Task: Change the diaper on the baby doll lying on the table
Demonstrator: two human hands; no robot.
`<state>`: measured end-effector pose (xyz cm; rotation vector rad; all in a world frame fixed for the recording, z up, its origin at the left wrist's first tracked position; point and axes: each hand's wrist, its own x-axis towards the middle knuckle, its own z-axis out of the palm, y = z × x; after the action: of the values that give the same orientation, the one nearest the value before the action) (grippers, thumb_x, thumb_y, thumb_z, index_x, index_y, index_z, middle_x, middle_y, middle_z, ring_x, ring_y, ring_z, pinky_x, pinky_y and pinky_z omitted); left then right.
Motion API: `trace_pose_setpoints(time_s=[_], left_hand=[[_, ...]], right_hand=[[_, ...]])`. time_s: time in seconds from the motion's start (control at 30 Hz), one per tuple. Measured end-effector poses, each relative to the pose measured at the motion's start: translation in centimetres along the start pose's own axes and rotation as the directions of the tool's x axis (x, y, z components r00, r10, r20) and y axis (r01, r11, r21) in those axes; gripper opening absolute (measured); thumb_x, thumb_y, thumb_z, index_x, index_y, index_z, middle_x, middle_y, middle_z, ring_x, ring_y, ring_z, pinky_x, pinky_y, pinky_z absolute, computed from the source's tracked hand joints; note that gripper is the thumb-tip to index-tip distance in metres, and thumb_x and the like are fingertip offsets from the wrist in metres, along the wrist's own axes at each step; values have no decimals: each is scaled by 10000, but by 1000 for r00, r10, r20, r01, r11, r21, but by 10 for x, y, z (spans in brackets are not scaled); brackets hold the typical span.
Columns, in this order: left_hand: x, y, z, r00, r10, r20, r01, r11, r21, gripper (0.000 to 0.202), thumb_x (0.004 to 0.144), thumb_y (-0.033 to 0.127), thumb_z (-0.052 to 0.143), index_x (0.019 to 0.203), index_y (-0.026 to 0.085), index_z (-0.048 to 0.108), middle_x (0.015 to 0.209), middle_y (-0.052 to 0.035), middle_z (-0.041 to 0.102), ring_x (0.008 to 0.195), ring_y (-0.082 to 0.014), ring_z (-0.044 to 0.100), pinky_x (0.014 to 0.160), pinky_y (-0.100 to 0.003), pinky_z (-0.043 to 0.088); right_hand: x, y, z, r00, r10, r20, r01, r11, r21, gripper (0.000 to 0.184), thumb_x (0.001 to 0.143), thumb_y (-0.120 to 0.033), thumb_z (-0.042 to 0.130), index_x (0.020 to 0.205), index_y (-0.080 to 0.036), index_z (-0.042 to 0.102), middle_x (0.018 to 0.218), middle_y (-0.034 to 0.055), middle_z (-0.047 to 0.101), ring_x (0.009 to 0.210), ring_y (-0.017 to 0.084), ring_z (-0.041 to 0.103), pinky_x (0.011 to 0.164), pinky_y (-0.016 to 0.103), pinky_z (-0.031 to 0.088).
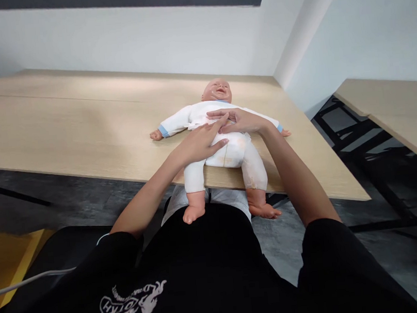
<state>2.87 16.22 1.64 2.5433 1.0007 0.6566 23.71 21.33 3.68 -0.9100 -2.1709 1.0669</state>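
A baby doll (229, 147) in a white suit with blue cuffs lies on its back at the near edge of a light wooden table (81, 123), its bare feet hanging over the edge. My left hand (201, 140) rests flat on the doll's belly with the fingers stretched out. My right hand (236, 120) lies on the doll's chest, fingers extended and pointing left, its fingertips meeting those of my left hand. Neither hand holds anything.
A second wooden table (390, 106) stands at the right across a gap with dark floor and black table frames. A white cable (29, 281) runs at the lower left. White walls meet in a corner behind the table.
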Motion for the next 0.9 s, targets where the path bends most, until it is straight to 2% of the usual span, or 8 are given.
trace_pose_setpoints(time_s=[0.07,0.13,0.3,0.4,0.47,0.57,0.7,0.9], left_hand=[[-1,0,-4,999,-15,39,14,999,31,722,1032,462,471,1648,188,213,1528,-162,541,1375,-363,539,1126,-494,402],[-2,-2,-6,998,-15,56,15,1000,11,758,1033,505,463,1653,161,193,1569,-169,497,1425,-366,491,1166,-498,373],[-8,-17,-4,998,60,17,-57,984,-172,782,986,563,549,1620,181,297,1687,-124,314,1562,-346,302,1290,-475,223],[-9,-29,2,989,74,-126,-120,904,-411,747,965,559,589,1581,205,361,1654,-134,379,1527,-328,381,1261,-470,312],[-9,-37,6,968,12,-249,-149,827,-542,689,956,543,613,1528,204,431,1616,-139,435,1515,-315,404,1257,-461,328],[-11,-47,9,936,-129,-328,-127,744,-656,593,940,508,644,1425,185,532,1602,-138,452,1528,-310,380,1276,-460,297],[-15,-56,13,924,-261,-278,-39,660,-750,482,941,415,637,1362,188,580,1561,-124,506,1468,-275,464,1237,-427,365],[-13,-66,14,864,-384,-325,62,722,-689,392,795,310,759,1140,147,672,1354,-134,654,1297,-256,595,1107,-391,472]], right_hand=[[4,7,0,996,-32,-77,37,997,64,781,655,-446,868,1335,-147,625,1337,136,653,1238,262,628,1121,471,522],[7,16,0,962,-49,-269,91,985,148,702,650,-422,872,1262,-169,638,1289,114,676,1242,256,626,1120,458,527],[-5,41,-1,684,77,-726,113,971,209,303,736,-316,741,996,-187,654,1080,71,714,1065,193,679,1086,390,548],[-25,50,0,551,213,-807,-4,968,253,144,786,-226,656,919,-175,640,947,45,690,908,144,673,1005,342,574],[-37,53,3,499,308,-810,-78,947,312,59,819,-190,626,873,-166,619,879,30,662,814,114,650,899,290,590],[-49,53,10,509,433,-744,-158,897,414,83,877,-200,598,813,-147,593,829,38,640,732,96,624,728,221,569],[-53,52,20,611,476,-632,-212,868,448,125,877,-226,605,794,-132,609,863,71,665,728,106,616,677,212,549],[-53,58,27,667,404,-626,-230,911,343,191,813,-342,656,864,-159,643,916,73,684,833,176,629,723,278,550]])
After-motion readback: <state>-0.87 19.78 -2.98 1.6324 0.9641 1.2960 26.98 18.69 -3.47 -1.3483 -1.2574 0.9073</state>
